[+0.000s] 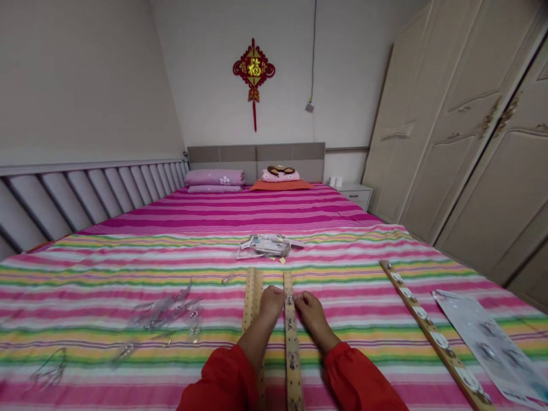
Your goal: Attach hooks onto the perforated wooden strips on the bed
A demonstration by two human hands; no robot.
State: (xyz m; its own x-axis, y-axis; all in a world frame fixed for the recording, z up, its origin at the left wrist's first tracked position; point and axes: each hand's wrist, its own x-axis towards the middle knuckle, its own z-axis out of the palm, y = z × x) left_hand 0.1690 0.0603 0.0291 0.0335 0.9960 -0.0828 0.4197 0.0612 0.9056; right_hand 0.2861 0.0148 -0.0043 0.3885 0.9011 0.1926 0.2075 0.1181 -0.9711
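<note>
A narrow pale wooden strip (pixel 292 342) with small holes lies lengthwise in front of me, with several small shiny metal pieces along it. Near its far end, my left hand (pixel 272 302) is closed at the left edge, fingertips against a small silvery metal piece (pixel 290 299). From the right side, my right hand (pixel 312 311) pinches at the same piece; its exact kind is too small to make out. Another pair of perforated wooden strips (pixel 249 297) lies just left, partly hidden under my left forearm.
Clear plastic packaging (pixel 169 308) and thin wire-like pieces (pixel 50 368) lie on the left of the striped bedsheet (pixel 128 265). Ahead is a pile of plastic packets (pixel 269 245). On the right are a wooden strip with white-carded items (pixel 422 314) and a clear plastic sheet (pixel 483 337).
</note>
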